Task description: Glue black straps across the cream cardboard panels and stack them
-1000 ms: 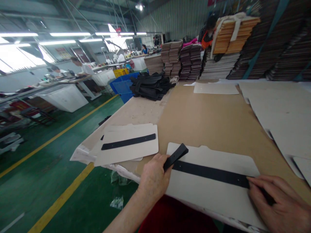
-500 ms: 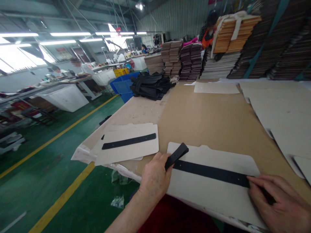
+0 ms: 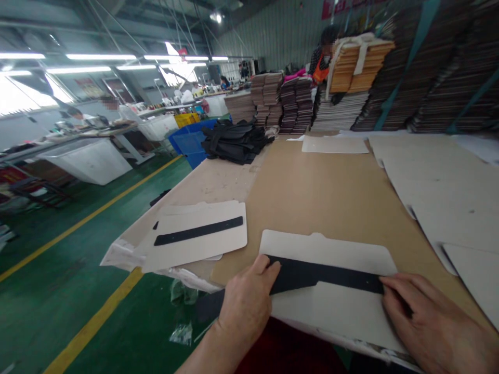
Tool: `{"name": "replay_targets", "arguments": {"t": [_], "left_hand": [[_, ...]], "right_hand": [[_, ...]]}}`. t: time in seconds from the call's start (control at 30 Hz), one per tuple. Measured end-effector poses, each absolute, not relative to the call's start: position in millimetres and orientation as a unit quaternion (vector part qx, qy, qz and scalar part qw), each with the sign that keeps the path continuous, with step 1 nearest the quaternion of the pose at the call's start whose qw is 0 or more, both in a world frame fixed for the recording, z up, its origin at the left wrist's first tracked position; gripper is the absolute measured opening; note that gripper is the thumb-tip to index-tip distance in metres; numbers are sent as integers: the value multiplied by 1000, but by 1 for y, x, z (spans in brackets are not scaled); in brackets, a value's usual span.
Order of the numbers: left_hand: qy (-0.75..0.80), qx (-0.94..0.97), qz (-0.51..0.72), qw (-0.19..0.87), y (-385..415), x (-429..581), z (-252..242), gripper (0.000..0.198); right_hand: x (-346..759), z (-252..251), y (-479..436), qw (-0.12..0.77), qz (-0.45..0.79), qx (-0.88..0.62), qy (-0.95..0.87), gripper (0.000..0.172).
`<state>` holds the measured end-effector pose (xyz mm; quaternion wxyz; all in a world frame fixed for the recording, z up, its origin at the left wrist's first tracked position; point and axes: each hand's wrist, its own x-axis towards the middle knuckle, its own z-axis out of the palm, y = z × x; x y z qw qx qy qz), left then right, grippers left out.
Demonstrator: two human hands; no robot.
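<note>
A cream board (image 3: 335, 311) with rounded corners lies at the table's front edge, and a long black strip (image 3: 339, 275) runs across it. My right hand (image 3: 432, 317) is closed, with thumb and fingertips pinching the strip's right end. My left hand (image 3: 249, 291) is closed at the left end, fingertips pressed down there. A second black strip (image 3: 212, 305) passes under my left palm, held in that hand; it sticks out to the left past the table edge and to the right over the board. Whether it is one layer or more is hidden.
More cream boards (image 3: 202, 246), the top one bearing a black strip (image 3: 198, 230), lie left. Black strips are heaped (image 3: 234, 141) at the far left corner near a blue bin (image 3: 189, 140). Large cream sheets (image 3: 440, 176) cover the right side. Behind are tall stacks (image 3: 267, 98) and a person (image 3: 322, 62).
The loose black strip in my left hand stood up at a slant and now lies low across the board. My left fingertips have moved onto the other strip's left end. The view has shifted slightly.
</note>
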<state>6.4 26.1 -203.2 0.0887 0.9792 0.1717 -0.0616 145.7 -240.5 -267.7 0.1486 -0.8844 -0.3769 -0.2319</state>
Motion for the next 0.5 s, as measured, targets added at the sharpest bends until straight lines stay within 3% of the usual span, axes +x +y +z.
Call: {"name": "replay_targets", "arguments": {"t": [0.17,0.3,0.5], "left_hand": [[115,983,-141,-1,23,3,-192,84],[96,983,-158,-20,24,5,-192,85],[107,982,-156,-19,28,6,-203,84]], "right_hand": [[132,-244,-232,31,-247,-892,-376,37],[126,-238,-231,-68,-240,-881,-401,60],[121,-235,-228,-109,-204,-883,-409,59]]}}
